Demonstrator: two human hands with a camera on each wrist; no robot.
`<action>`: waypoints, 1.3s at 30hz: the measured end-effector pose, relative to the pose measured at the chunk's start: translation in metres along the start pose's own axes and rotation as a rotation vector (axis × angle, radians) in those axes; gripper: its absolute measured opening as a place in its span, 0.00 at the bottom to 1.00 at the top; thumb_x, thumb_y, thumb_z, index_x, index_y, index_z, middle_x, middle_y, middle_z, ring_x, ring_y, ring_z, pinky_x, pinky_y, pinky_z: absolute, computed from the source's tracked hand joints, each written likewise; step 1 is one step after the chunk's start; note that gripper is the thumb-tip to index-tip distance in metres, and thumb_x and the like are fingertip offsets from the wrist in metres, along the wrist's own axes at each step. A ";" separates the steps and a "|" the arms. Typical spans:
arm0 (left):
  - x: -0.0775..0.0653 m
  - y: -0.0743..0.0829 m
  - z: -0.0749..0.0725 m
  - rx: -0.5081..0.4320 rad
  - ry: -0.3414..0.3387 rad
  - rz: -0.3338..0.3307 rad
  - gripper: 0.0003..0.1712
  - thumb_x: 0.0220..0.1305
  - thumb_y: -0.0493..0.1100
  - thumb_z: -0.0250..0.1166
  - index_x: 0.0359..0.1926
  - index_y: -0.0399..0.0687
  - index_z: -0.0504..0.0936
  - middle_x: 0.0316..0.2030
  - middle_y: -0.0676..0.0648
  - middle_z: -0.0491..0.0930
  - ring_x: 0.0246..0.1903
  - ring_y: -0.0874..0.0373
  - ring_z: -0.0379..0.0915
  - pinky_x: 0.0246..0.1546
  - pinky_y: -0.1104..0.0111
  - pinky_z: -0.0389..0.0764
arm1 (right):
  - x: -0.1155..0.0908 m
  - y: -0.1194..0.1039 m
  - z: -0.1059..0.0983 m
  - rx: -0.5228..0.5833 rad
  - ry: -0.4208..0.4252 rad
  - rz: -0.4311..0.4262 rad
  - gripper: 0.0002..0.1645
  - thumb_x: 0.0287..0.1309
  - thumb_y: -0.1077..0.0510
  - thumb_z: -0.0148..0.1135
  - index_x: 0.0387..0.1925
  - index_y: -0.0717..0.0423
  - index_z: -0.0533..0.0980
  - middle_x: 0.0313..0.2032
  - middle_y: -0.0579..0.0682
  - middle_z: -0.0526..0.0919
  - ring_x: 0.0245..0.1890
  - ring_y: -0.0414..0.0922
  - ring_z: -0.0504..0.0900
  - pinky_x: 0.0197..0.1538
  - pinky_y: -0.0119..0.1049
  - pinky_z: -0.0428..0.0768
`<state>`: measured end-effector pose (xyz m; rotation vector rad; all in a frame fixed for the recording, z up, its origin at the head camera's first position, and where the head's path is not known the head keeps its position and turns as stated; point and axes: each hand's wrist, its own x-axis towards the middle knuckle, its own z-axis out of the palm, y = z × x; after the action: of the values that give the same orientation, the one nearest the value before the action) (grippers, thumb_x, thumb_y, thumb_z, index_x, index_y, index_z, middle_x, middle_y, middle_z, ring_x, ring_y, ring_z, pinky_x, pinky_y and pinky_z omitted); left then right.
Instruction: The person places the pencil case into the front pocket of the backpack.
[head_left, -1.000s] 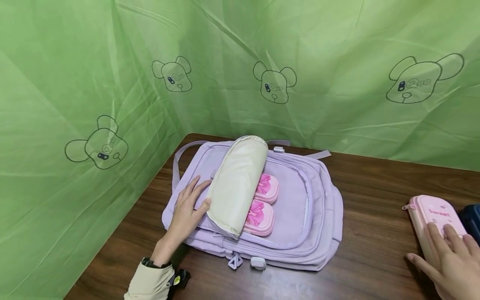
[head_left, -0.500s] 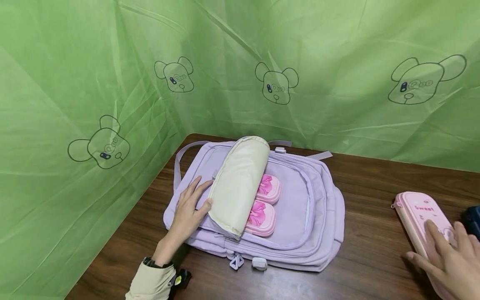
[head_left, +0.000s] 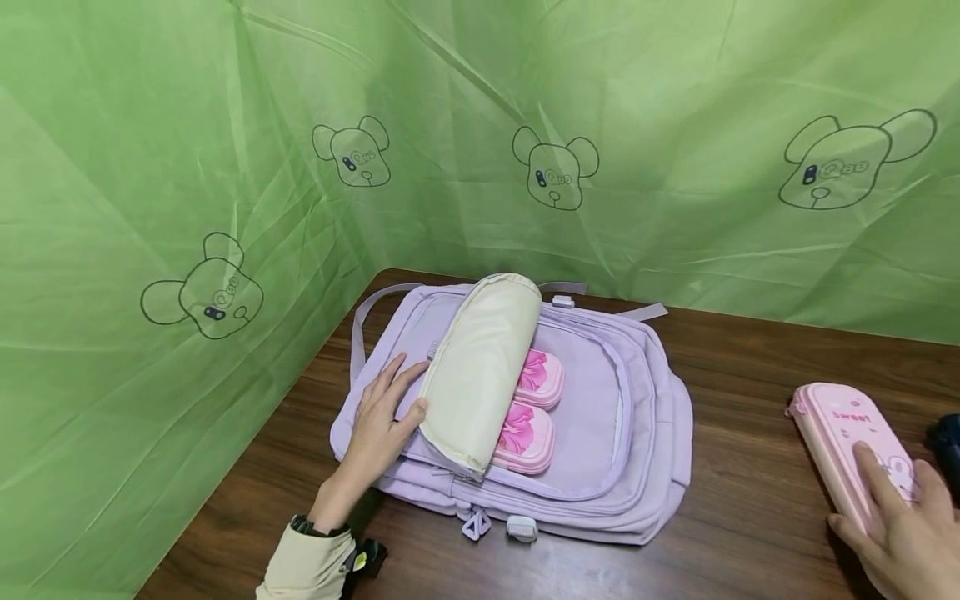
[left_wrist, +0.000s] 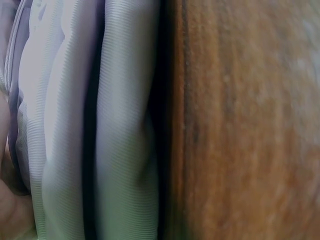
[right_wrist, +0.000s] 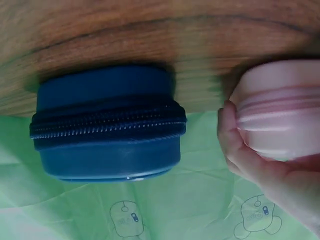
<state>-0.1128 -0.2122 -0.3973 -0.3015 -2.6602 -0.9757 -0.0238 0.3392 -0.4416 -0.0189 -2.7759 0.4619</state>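
Note:
A lilac backpack [head_left: 585, 367] lies flat on the table, its front pocket flap [head_left: 483, 367] folded back with the cream lining showing. Two pink flower-print cases [head_left: 527, 437] sit in the pocket, partly covered by that flap. My left hand [head_left: 378, 429] rests on the backpack, fingers spread, thumb and index finger at the flap's edge. Far right, my right hand [head_left: 911, 525] grips a pink pencil case [head_left: 855, 442] marked "Sweet", thumb on one side and fingers on the other. In the right wrist view, curled fingers [right_wrist: 235, 142] wrap the pink case's edge.
A dark blue zipped case [right_wrist: 107, 125] stands beside the pink one, cut off at the head view's right edge. Green printed cloth [head_left: 450, 167] hangs behind and to the left. Brown wooden table [head_left: 735, 467] extends between backpack and pencil case.
The pink pencil case has shifted left, away from the blue case, with my right hand on it. My right fingers have closed more around its sides. My left hand stays on the backpack.

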 end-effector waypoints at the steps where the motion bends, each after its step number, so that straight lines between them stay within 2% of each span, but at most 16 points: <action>1: 0.000 0.000 0.000 -0.001 0.001 0.000 0.28 0.61 0.50 0.58 0.64 0.63 0.69 0.68 0.46 0.56 0.63 0.42 0.51 0.55 0.40 0.52 | 0.003 -0.001 -0.001 0.016 0.023 -0.014 0.52 0.57 0.25 0.40 0.72 0.49 0.40 0.57 0.86 0.45 0.64 0.72 0.40 0.49 0.74 0.49; 5: 0.000 -0.002 0.000 -0.004 0.005 0.003 0.28 0.60 0.50 0.58 0.64 0.62 0.69 0.68 0.45 0.56 0.63 0.41 0.51 0.55 0.40 0.52 | 0.024 -0.016 -0.014 0.053 0.086 -0.033 0.56 0.53 0.24 0.47 0.69 0.60 0.51 0.59 0.84 0.46 0.59 0.78 0.46 0.49 0.74 0.48; 7: -0.001 -0.002 0.000 -0.008 0.006 0.000 0.28 0.60 0.50 0.58 0.64 0.62 0.69 0.68 0.44 0.56 0.63 0.41 0.51 0.55 0.40 0.51 | 0.036 -0.029 -0.022 0.062 0.121 -0.054 0.57 0.50 0.25 0.52 0.65 0.64 0.56 0.59 0.83 0.48 0.53 0.82 0.52 0.46 0.73 0.51; 11: -0.001 -0.003 0.001 -0.011 0.006 0.000 0.28 0.61 0.50 0.58 0.64 0.62 0.69 0.68 0.45 0.55 0.63 0.41 0.50 0.56 0.40 0.51 | 0.057 -0.058 -0.038 0.063 0.071 -0.089 0.53 0.46 0.38 0.66 0.65 0.64 0.58 0.60 0.80 0.52 0.45 0.83 0.56 0.41 0.72 0.55; 14: -0.001 -0.002 0.001 -0.013 0.004 0.003 0.28 0.61 0.50 0.58 0.64 0.61 0.69 0.68 0.45 0.55 0.63 0.41 0.51 0.56 0.40 0.51 | 0.068 -0.079 -0.044 0.080 0.022 -0.141 0.56 0.42 0.44 0.71 0.68 0.62 0.56 0.60 0.79 0.55 0.45 0.81 0.58 0.41 0.71 0.57; 21: -0.001 -0.002 0.002 -0.004 0.016 0.000 0.28 0.61 0.50 0.58 0.63 0.62 0.69 0.68 0.45 0.56 0.63 0.42 0.51 0.56 0.41 0.52 | 0.083 -0.124 -0.039 0.126 -0.028 -0.287 0.56 0.37 0.47 0.75 0.68 0.55 0.59 0.60 0.71 0.61 0.49 0.72 0.64 0.40 0.68 0.64; 28: 0.000 -0.003 0.002 0.014 0.035 0.008 0.28 0.60 0.49 0.58 0.63 0.62 0.70 0.67 0.45 0.57 0.62 0.43 0.53 0.55 0.41 0.54 | 0.094 -0.159 -0.026 0.132 -0.059 -0.451 0.51 0.34 0.50 0.76 0.63 0.60 0.66 0.59 0.71 0.64 0.47 0.67 0.70 0.37 0.61 0.71; 33: -0.001 -0.001 0.003 0.006 0.022 0.000 0.27 0.61 0.50 0.57 0.63 0.64 0.69 0.68 0.46 0.57 0.63 0.44 0.52 0.56 0.42 0.53 | 0.094 -0.177 -0.016 0.130 -0.104 -0.511 0.48 0.36 0.50 0.76 0.62 0.60 0.68 0.60 0.71 0.64 0.49 0.67 0.70 0.41 0.63 0.71; 39: 0.000 -0.001 0.003 0.003 0.016 -0.015 0.27 0.61 0.50 0.57 0.63 0.65 0.69 0.68 0.48 0.56 0.63 0.45 0.52 0.57 0.43 0.53 | 0.096 -0.186 -0.011 0.140 -0.104 -0.557 0.45 0.37 0.51 0.75 0.60 0.60 0.70 0.58 0.71 0.66 0.49 0.66 0.70 0.43 0.62 0.71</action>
<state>-0.1133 -0.2108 -0.4001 -0.2721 -2.6530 -0.9747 -0.1040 0.1729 -0.3427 0.8055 -2.6732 0.5098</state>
